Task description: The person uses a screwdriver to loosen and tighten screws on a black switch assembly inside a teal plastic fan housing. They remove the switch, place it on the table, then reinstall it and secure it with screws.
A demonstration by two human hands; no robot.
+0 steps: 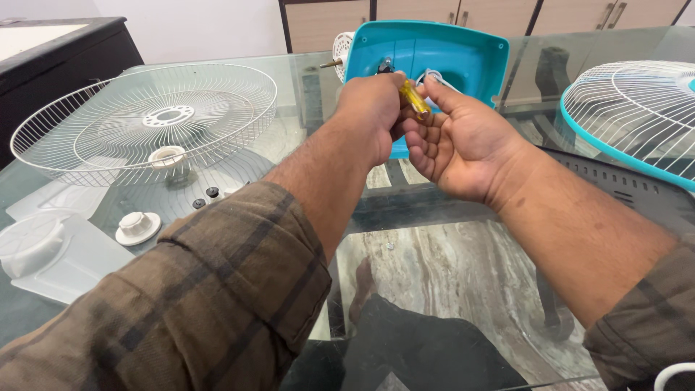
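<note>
My left hand (373, 112) is closed around a screwdriver with a yellow translucent handle (415, 100). Its tip points into the open underside of a teal fan base (463, 58) lying on the glass table. My right hand (460, 145) is cupped palm up just under the handle, fingers touching it and the left hand. White wires (434, 76) show inside the base. A brass motor shaft (331, 64) sticks out at the left of the teal base.
A white wire fan guard (145, 119) lies at left on the glass table (434, 246). A white round cap (137, 226), small black knobs (205, 197) and white plastic parts (43, 253) sit near it. A teal-rimmed guard (637, 116) is at right.
</note>
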